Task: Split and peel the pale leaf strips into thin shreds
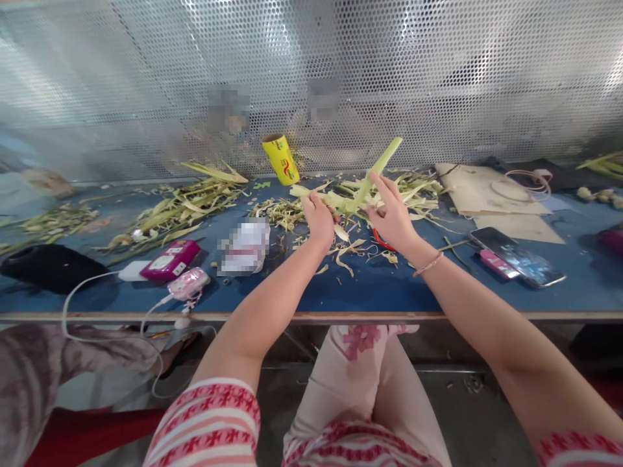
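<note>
My left hand is closed round the lower end of a pale green plant stalk. From the stalk a broad light green leaf slants up to the right. My right hand is closed on this leaf, its index finger lying along it; the exact grip is partly hidden. Peeled strips and shreds lie under both hands. Behind them is a heap of green and yellowish leaves. A red-orange loop, perhaps a tool handle, shows beside my right hand.
A yellow tube leans by the perforated metal screen. Leaf piles, a purple box, a pink case with a cable and a black pouch lie left. Right are brown paper and a phone.
</note>
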{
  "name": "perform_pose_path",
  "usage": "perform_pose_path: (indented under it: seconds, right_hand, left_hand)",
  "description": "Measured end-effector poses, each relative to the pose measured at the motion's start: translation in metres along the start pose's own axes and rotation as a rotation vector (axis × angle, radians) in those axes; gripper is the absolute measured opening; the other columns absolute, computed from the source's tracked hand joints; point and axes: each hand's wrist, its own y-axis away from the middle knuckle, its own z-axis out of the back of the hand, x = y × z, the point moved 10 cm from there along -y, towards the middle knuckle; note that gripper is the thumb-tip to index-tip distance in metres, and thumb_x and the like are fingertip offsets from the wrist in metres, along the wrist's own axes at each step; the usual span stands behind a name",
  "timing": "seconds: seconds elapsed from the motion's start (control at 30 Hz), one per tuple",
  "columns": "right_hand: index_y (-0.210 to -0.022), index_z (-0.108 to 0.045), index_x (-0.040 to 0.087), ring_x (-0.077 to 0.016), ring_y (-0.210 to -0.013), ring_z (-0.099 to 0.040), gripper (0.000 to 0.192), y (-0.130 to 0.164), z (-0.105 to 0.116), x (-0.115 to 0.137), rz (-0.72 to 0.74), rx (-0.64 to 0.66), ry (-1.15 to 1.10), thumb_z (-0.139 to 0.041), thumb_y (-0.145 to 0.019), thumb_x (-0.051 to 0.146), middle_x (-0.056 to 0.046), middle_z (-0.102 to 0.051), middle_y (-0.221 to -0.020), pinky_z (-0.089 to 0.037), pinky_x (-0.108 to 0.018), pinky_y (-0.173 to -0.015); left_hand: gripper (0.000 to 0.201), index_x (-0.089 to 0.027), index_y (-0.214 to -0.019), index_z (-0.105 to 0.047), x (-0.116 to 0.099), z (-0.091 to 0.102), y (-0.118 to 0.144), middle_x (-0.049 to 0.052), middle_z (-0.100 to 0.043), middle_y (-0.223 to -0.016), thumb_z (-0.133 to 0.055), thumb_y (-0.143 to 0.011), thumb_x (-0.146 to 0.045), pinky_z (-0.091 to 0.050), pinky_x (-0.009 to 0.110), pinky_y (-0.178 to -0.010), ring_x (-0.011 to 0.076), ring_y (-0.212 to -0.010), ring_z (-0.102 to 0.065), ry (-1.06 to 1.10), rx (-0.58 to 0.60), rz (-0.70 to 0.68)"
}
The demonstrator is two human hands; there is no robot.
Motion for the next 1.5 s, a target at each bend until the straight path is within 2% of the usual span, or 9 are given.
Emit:
perform_pose_path:
  seconds: [0.2, 0.37, 0.47, 0.63, 0.7, 0.93, 1.1, 1.33, 1.5]
  right_hand:
    - [-0.143, -0.038, 0.029, -0.0130, -0.072, -0.061, 0.059, 0.001, -0.007, 0.003, 0.053, 0.055, -0.049, -0.049, -0.086, 0.019, -0.010, -0.048, -0.138, -0.058, -0.031, -0.061]
    - [-0.136, -0.047, 0.031, -0.0091, -0.061, -0.058, 0.045, 0.005, -0.031, -0.002, 0.015, 0.211, -0.178, -0.046, -0.091, 0.027, -0.008, -0.056, -0.120, -0.057, -0.027, -0.054]
    - [-0.133, -0.049, 0.031, -0.0068, -0.055, -0.056, 0.042, 0.004, -0.031, -0.009, -0.046, 0.184, -0.228, -0.044, -0.092, 0.025, -0.008, -0.054, -0.124, -0.056, -0.027, -0.050]
    - [-0.134, -0.047, 0.029, -0.0083, -0.058, -0.059, 0.041, -0.002, -0.018, -0.018, -0.071, 0.078, -0.181, -0.041, -0.093, 0.024, -0.010, -0.050, -0.131, -0.058, -0.032, -0.055]
    - [-0.135, -0.046, 0.028, -0.0090, -0.061, -0.061, 0.041, -0.003, -0.016, -0.022, -0.065, 0.066, -0.168, -0.040, -0.094, 0.026, -0.010, -0.049, -0.130, -0.058, -0.031, -0.057]
    - [-0.133, -0.046, 0.029, -0.0068, -0.058, -0.058, 0.044, -0.004, -0.019, -0.024, -0.054, 0.098, -0.265, -0.044, -0.090, 0.020, -0.009, -0.048, -0.134, -0.056, -0.026, -0.052]
    - [-0.130, -0.048, 0.029, -0.0038, -0.052, -0.053, 0.046, -0.004, -0.018, -0.023, -0.068, 0.104, -0.295, -0.047, -0.086, 0.015, -0.008, -0.048, -0.136, -0.055, -0.023, -0.047]
    - [-0.133, -0.044, 0.031, -0.0042, -0.053, -0.055, 0.047, -0.006, -0.010, -0.027, -0.065, 0.056, -0.239, -0.047, -0.088, 0.019, -0.009, -0.044, -0.140, -0.055, -0.025, -0.047]
    - [-0.134, -0.043, 0.032, -0.0046, -0.055, -0.055, 0.050, -0.008, -0.003, -0.031, -0.062, 0.011, -0.219, -0.046, -0.087, 0.016, -0.008, -0.047, -0.136, -0.055, -0.024, -0.048]
  left_hand:
    - [0.021, -0.024, -0.094, -0.036, 0.002, 0.001, -0.002, -0.006, -0.037, -0.066, -0.034, -0.096, -0.044, -0.032, 0.021, -0.043, 0.0058, -0.047, -0.042, 0.025, -0.018, 0.045]
    - [0.030, -0.023, -0.095, -0.039, 0.003, -0.009, -0.001, -0.005, -0.043, -0.066, -0.046, -0.090, -0.052, -0.034, 0.021, -0.045, 0.0063, -0.049, -0.044, -0.020, 0.086, -0.029]
    - [0.028, -0.021, -0.086, -0.042, 0.005, -0.020, 0.003, -0.004, -0.046, -0.065, -0.055, -0.086, -0.045, -0.037, 0.021, -0.047, 0.0058, -0.050, -0.045, 0.015, 0.176, -0.020]
    - [0.015, -0.016, -0.071, -0.049, 0.020, -0.035, 0.011, -0.002, -0.054, -0.060, -0.053, -0.085, -0.021, -0.039, 0.022, -0.051, 0.0061, -0.048, -0.045, 0.038, 0.284, 0.188]
    - [0.017, -0.015, -0.066, -0.051, 0.022, -0.039, 0.015, -0.001, -0.056, -0.059, -0.052, -0.083, -0.018, -0.040, 0.023, -0.053, 0.0065, -0.049, -0.046, -0.007, 0.330, 0.210]
    - [0.008, -0.017, -0.072, -0.055, -0.003, -0.053, 0.025, -0.003, -0.057, -0.062, -0.059, -0.078, -0.014, -0.044, 0.025, -0.064, 0.0087, -0.058, -0.054, -0.195, 0.508, -0.106]
    - [0.011, -0.017, -0.068, -0.055, -0.015, -0.052, 0.026, -0.004, -0.053, -0.058, -0.061, -0.075, -0.012, -0.039, 0.024, -0.059, 0.0086, -0.055, -0.047, -0.351, 0.498, -0.228]
    - [0.008, -0.019, -0.070, -0.060, -0.020, -0.055, 0.027, -0.003, -0.055, -0.058, -0.059, -0.074, -0.013, -0.037, 0.024, -0.055, 0.0089, -0.052, -0.045, -0.302, 0.533, -0.212]
    - [0.016, -0.021, -0.084, -0.067, -0.020, -0.057, 0.029, -0.002, -0.056, -0.060, -0.057, -0.075, -0.013, -0.039, 0.025, -0.058, 0.0108, -0.055, -0.048, -0.329, 0.575, -0.226]
